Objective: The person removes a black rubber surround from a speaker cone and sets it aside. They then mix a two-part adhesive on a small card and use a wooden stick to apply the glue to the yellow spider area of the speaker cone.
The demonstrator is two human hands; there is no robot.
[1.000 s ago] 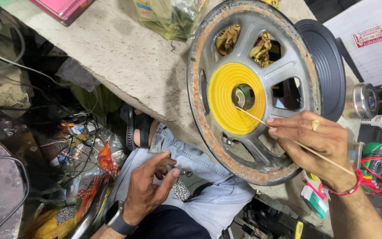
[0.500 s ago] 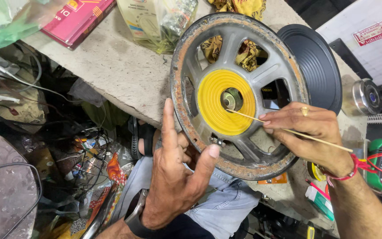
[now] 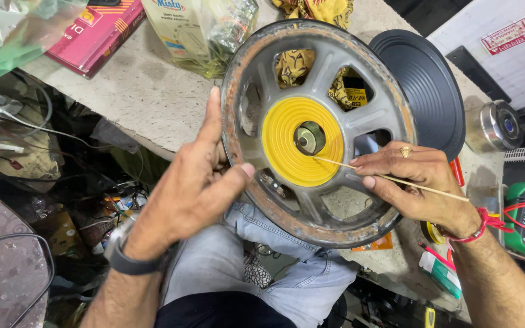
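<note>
Speaker frame (image 3: 329, 130), rusty-rimmed, yellow disc (image 3: 287, 143) in its centre, is propped at the bench (image 3: 147, 103) edge over the lap. Rim is gripped by left hand (image 3: 195, 182). Thin wooden stick (image 3: 390, 179) is pinched by right hand (image 3: 414, 179), tip on the disc. Yellow cloth (image 3: 293, 67) shows through openings. Black cone (image 3: 426, 85) lies behind; clear bag (image 3: 208, 30) just beside.

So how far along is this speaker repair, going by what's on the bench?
Looks done: the yellow ribbed disc already sits in the rusty metal frame. In hand: the left hand grips the frame's rim while the right hand works a thin stick toward the disc's centre hole. Probably left: the black cone lies apart behind the frame, not yet fitted.
</note>
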